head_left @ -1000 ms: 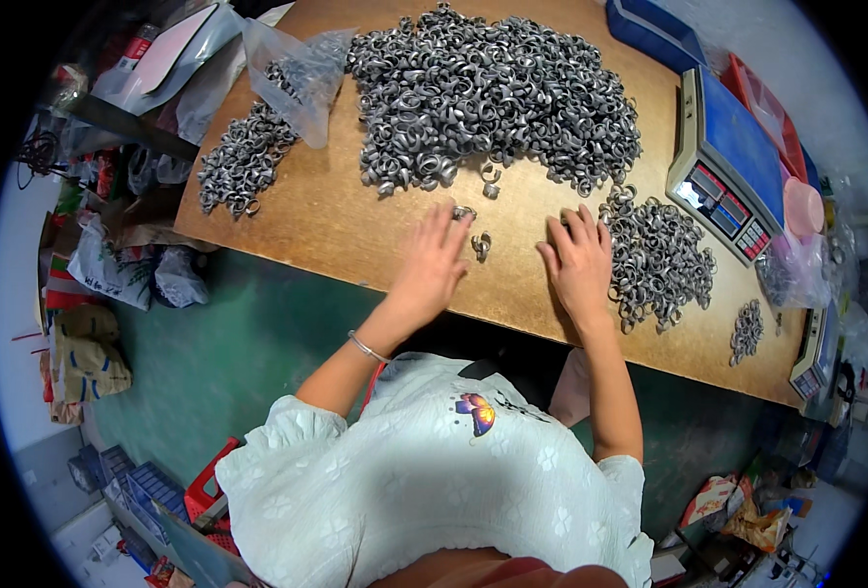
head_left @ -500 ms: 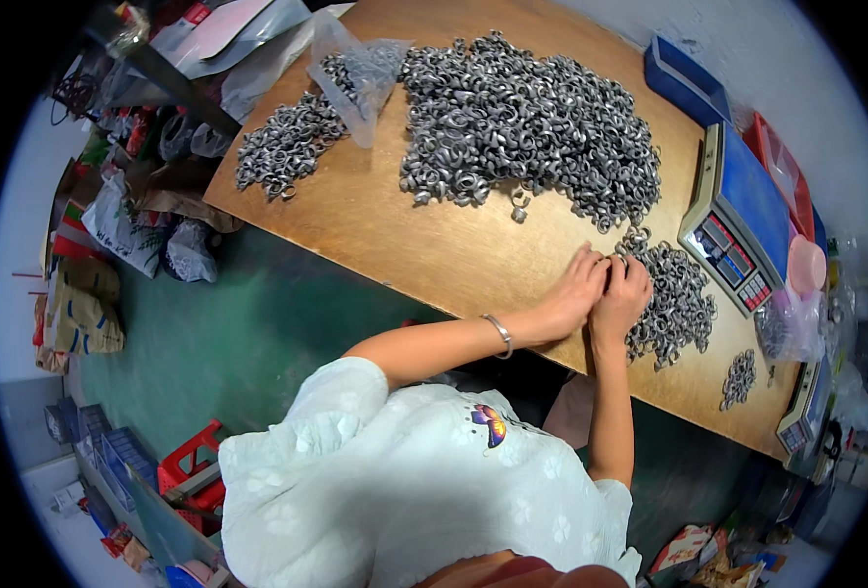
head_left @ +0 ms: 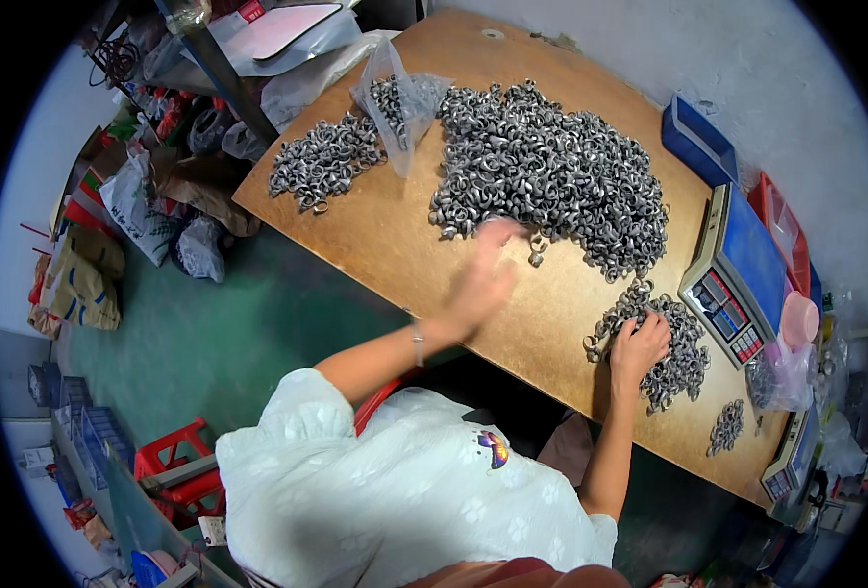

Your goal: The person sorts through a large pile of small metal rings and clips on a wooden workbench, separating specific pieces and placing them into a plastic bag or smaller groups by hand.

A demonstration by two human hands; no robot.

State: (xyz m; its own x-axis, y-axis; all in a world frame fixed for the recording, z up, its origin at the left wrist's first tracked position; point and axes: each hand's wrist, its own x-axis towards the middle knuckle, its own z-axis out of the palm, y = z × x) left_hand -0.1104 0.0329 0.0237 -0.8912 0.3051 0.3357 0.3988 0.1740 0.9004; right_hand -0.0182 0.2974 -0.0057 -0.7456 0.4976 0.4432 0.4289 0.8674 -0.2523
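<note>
A large heap of small grey metal rings (head_left: 551,167) covers the far middle of the wooden table (head_left: 385,230). My left hand (head_left: 483,279) is over the table at the near edge of this heap, its fingers smeared by motion. Close to it, a few loose rings (head_left: 537,253) lie apart from the heap. On the right, my right hand (head_left: 642,343) rests on a smaller pile of rings (head_left: 677,365). Its fingers are bent down among the rings; what they hold, if anything, is hidden.
A clear plastic bag (head_left: 401,118) stands by another ring pile (head_left: 321,162) at the left. Right of my right hand are a blue-topped scale (head_left: 733,265), a blue bin (head_left: 698,142) and a red tray (head_left: 779,230). A small ring cluster (head_left: 726,428) lies near the table's right end.
My hands were together at the smaller pile. The left has swung left and away to the large heap's edge; the right has stayed over the smaller pile. The whole view has shifted slightly.
</note>
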